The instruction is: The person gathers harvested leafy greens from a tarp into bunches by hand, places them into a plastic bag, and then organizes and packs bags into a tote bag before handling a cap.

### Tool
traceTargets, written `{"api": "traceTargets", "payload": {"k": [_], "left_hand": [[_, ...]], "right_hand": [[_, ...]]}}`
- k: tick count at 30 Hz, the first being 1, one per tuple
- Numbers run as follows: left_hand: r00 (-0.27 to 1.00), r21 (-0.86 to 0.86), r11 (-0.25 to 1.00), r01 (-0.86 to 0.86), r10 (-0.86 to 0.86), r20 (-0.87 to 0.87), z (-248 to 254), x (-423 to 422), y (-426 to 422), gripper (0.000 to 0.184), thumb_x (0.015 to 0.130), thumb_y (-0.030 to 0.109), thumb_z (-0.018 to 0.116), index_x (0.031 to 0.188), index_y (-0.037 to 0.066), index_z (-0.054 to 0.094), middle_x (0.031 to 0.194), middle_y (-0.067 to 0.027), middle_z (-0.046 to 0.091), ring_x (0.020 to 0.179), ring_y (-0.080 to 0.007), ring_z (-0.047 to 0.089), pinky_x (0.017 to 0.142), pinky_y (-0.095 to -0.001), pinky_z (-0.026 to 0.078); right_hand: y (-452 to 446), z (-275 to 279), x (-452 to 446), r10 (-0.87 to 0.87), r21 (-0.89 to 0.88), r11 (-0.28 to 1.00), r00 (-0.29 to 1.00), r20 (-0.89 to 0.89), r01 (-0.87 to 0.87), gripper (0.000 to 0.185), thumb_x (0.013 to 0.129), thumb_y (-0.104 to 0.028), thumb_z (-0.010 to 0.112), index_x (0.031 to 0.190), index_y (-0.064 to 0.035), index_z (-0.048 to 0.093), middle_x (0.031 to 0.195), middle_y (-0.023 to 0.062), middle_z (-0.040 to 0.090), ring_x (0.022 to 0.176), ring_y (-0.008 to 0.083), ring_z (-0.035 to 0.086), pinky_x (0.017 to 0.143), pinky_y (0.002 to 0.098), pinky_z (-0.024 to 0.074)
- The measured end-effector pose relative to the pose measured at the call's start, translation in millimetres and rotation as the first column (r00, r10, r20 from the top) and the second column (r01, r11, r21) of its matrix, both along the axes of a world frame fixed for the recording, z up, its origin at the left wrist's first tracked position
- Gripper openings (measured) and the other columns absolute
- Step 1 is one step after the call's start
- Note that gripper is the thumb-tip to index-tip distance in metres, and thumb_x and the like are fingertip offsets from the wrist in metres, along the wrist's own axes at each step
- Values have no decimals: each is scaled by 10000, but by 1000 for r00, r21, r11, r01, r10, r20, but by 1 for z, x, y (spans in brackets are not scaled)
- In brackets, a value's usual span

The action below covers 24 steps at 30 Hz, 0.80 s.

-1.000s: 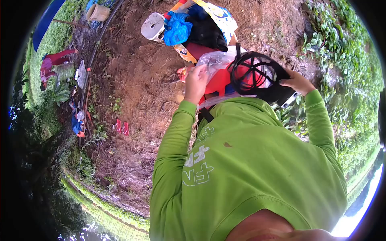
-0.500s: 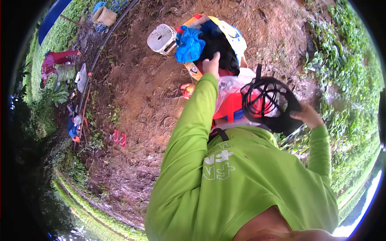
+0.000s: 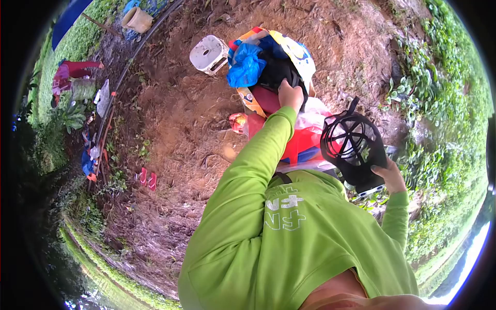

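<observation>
My left hand (image 3: 291, 96) is closed on the edge of a black fabric item (image 3: 276, 70) inside a large colourful carrier bag (image 3: 294, 46); its fingertips are partly hidden. A blue plastic bag (image 3: 245, 64) bulges from that bag's left side, with maroon cloth (image 3: 265, 98) below the black item. In my right hand (image 3: 390, 175) is a black cap (image 3: 354, 144) with an open webbed crown and a strap, held by its brim side. Between my arms, close to my body, lies a red and clear plastic bag (image 3: 297, 144) with something blue in it.
A white plastic stool (image 3: 208, 54) stands left of the carrier bag on muddy ground. Pink slippers (image 3: 147, 179) and a red-orange packet (image 3: 238, 123) lie on the mud. Another person (image 3: 70, 77) bends at the far left, beyond a dark pipe (image 3: 135, 54). Leafy plants (image 3: 429, 103) grow along the right.
My left hand has moved rightward and slightly down, from outstretched fingers over the black fabric to a closed grip. The cap has turned, its webbed crown now facing me more squarely.
</observation>
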<state>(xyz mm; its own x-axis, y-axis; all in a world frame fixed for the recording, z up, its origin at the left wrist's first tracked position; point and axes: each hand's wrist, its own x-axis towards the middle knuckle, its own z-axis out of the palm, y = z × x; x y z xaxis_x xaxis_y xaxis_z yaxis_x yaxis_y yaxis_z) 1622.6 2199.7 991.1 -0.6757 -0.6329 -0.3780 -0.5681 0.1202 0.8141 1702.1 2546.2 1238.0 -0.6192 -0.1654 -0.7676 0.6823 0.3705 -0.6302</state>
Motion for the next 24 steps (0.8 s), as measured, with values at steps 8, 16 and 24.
{"api": "traceTargets", "payload": {"k": [8,16,24], "left_hand": [[905,-73,911,405,-411,-107,92,-3,-63,519,741,145,549,1164,-146,628,1058,-359,660,1079,-429,652,982,-432,494],[594,-643,495,584,-801,-76,159,-21,-101,292,802,101,598,1051,82,751,1025,-191,670,941,-369,663,833,-459,541],[609,-716,324,619,-774,176,57,39,-100,292,854,118,589,1092,201,736,1001,-87,587,952,-315,592,722,-447,523]], "right_hand": [[14,-3,-20,-31,-91,995,999,-36,28,406,865,22,697,1258,-65,650,1061,-33,697,940,66,617,896,261,487],[8,-8,-30,-20,-155,988,1000,-13,18,458,855,12,707,1301,-63,630,1084,-22,708,948,74,634,907,263,495],[-10,-17,-23,1,-165,986,999,32,4,479,857,16,707,1323,-44,612,1048,-17,711,913,81,641,881,266,509]]}}
